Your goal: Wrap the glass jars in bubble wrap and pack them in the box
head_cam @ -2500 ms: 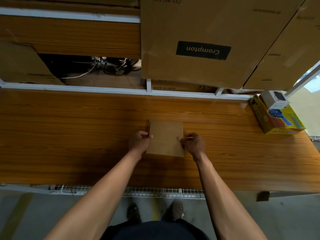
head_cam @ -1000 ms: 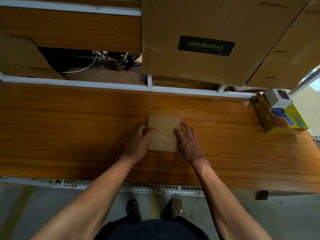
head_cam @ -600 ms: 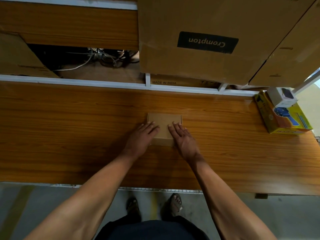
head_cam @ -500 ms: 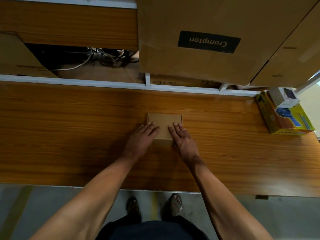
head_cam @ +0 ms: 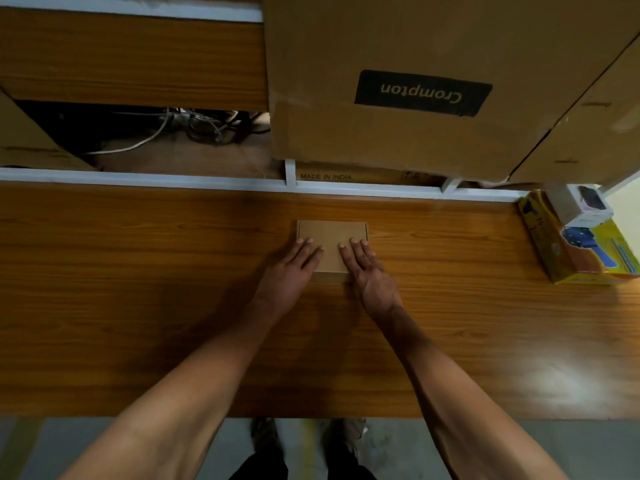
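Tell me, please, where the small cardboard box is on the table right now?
In the head view, the small cardboard box lies closed near the middle of the wooden table, with the left hand and right hand resting flat on its lid.

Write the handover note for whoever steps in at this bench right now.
Left hand and right hand: both flat, fingers straight, pressing on top of the small cardboard box.
The box lies closed on the wooden bench, in the middle.
No jars or bubble wrap in view, so whether anything is packed inside cannot be told.
Yellow carton with a small white box on it sits at the right end.
Left: check the contents, seal if complete.
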A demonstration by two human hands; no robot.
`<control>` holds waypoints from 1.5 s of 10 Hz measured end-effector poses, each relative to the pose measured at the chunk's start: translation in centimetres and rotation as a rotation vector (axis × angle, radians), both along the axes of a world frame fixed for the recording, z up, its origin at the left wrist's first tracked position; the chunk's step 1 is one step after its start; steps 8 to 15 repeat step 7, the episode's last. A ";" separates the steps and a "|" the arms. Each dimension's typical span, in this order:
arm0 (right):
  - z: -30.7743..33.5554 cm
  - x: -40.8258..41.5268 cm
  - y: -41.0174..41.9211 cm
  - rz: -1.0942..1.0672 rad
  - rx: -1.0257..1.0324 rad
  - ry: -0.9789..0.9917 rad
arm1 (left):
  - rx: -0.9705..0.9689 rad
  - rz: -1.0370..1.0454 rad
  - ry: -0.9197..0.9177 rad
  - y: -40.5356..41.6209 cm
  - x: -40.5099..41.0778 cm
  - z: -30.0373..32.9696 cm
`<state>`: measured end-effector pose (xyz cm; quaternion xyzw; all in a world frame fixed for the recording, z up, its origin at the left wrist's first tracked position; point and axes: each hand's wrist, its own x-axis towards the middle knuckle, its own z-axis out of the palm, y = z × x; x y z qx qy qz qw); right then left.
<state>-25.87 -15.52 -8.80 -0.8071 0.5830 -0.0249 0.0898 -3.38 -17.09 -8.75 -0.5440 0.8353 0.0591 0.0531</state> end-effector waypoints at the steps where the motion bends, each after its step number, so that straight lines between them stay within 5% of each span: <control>1: 0.1 0.0 -1.6 -0.025 0.011 0.050 | -0.015 -0.018 0.007 -1.7 0.0 -0.3; 4: 1.0 1.0 -3.2 -0.072 0.053 0.169 | -0.024 -0.017 0.047 -3.2 0.1 -0.3; 7: 1.2 2.9 3.4 -0.150 0.087 0.099 | 0.042 0.059 0.103 3.0 -0.7 1.6; 15: 1.2 2.9 3.4 -0.150 0.087 0.099 | 0.042 0.059 0.103 3.0 -0.7 1.6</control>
